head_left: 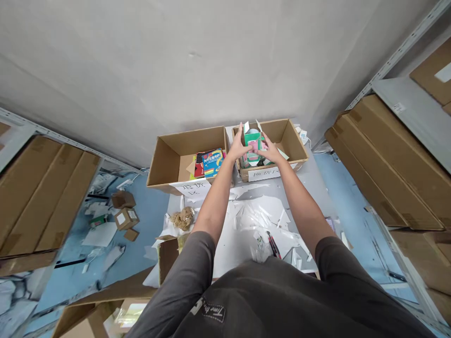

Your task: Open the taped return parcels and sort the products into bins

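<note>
Both my hands reach into the right cardboard box [299,149] at the back of the table. My left hand [238,149] and my right hand [270,150] hold a small green and pink carton [253,139] between them, its white top flaps raised. More green and pink packaging lies under it in the box. To the left stands a second cardboard box [165,157], holding a blue book [213,162] and a red one. Paper signs with handwriting hang on the fronts of both boxes.
Clear plastic wrap [252,213], paper scraps and a red and black cutter [274,245] lie on the white table [225,253]. Crumpled brown paper [182,218] sits at its left. Shelves with large cartons [391,159] flank both sides; small boxes [126,218] lie on the blue floor.
</note>
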Demonstrator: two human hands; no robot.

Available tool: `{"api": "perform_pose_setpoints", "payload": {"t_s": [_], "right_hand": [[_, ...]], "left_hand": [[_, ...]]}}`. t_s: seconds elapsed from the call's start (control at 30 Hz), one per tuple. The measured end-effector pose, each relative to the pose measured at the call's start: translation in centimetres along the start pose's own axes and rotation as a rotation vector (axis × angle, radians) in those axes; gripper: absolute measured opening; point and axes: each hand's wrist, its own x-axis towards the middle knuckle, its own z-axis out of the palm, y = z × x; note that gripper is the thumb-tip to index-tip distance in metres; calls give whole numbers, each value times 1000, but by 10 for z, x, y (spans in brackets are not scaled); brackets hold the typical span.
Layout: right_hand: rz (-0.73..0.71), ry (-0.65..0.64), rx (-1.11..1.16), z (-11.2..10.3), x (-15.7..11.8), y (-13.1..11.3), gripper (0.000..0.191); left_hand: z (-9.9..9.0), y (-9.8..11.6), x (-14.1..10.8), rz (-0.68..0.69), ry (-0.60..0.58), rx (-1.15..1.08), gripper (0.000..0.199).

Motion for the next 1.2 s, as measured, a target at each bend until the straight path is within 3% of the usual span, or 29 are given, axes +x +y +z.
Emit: {"api": "perform_pose_setpoints", "payload": {"t_s": [0.1,0.2,0.3,0.4,0.57,0.67,0.77,0.87,0.97,1.1,1.2], "right_hand": [[66,-27,-31,-6,-3,24,113],[55,1,-83,-4,-24,31,104],[16,19,-133,12,-53,13,95],[-26,6,-158,43,-89,-31,87],[-143,-102,-170,122,-167,-132,81],[-198,-186,-128,190,-218,-187,78],[-211,-308,-46,269,-274,-228,70],[-219,-518,-11,337,-337,-250,56],[-214,-737,-139,369,-399,-257,42],[-236,-855,-473,360,-456,-254,41],[-150,-824,-740,340,-476,-247,66]], "left_hand": [[4,-25,-9,-46,53,19,110],[5,-36,-45,-93,55,-1,100],[-4,-28,-94,-141,67,24,92],[-32,-5,-153,-174,96,85,85],[-111,45,-288,-202,149,177,79],[-156,64,-385,-257,181,246,71],[-181,76,-484,-353,160,317,50],[-182,90,-573,-494,61,384,33],[-169,109,-643,-594,-83,556,36],[-155,125,-704,-690,-294,758,62],[-148,124,-726,-715,-353,797,79]]}}
